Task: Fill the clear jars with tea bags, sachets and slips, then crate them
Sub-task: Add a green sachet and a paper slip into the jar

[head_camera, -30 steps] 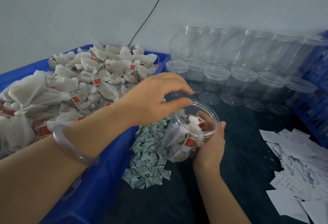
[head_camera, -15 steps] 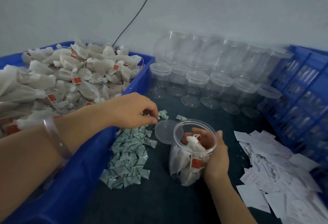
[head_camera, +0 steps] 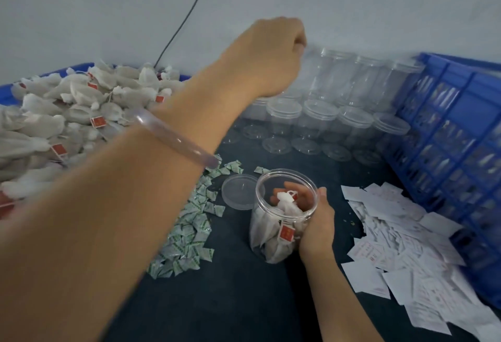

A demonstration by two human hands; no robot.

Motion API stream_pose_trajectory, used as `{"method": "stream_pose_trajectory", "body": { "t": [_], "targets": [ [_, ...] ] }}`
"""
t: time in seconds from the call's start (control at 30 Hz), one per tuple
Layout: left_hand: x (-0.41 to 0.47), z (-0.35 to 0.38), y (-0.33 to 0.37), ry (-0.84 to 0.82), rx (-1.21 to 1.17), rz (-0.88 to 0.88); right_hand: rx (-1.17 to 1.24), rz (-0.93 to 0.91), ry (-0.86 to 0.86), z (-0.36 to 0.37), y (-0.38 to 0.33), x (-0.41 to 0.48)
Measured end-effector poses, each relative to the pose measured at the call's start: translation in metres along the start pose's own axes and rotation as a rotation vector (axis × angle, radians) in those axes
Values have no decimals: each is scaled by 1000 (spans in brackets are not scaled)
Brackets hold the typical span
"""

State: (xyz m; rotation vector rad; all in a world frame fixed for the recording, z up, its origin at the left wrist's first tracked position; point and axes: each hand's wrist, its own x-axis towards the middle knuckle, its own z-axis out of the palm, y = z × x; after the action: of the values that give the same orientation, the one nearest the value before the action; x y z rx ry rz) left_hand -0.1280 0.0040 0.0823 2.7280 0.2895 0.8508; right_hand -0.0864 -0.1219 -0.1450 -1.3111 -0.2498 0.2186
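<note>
One view only, head-worn and wide-angle. It looks forward and down from above the person's own arms onto a dark surface (head_camera: 244,301). Close range: the left forearm fills the lower left. The left hand (head_camera: 271,57) sits high at upper centre, blurred. The right hand (head_camera: 317,227), gripping a jar (head_camera: 268,233), lies just below centre. Beyond the left hand the frame ends on a pale wall (head_camera: 108,2). Right of the right hand, a blue crate (head_camera: 461,114) bows along the edge.
</note>
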Motion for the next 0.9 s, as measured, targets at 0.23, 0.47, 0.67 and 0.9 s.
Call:
{"method": "stream_pose_trajectory", "body": {
  "t": [0.23, 0.47, 0.67, 0.9],
  "targets": [
    [-116, 98, -50, -341, 175, -490, 21, 59, 0, -4, 1, 4],
    [-154, 127, -89, -346, 175, -540, 49, 43, -12, 1, 2, 6],
    [-144, 123, -92, -245, 165, -467, 77, 41, -34, 2, 3, 5],
    [-116, 77, -46, 216, -368, -226, 63, 22, -50, 2, 3, 4]
  ]
}}
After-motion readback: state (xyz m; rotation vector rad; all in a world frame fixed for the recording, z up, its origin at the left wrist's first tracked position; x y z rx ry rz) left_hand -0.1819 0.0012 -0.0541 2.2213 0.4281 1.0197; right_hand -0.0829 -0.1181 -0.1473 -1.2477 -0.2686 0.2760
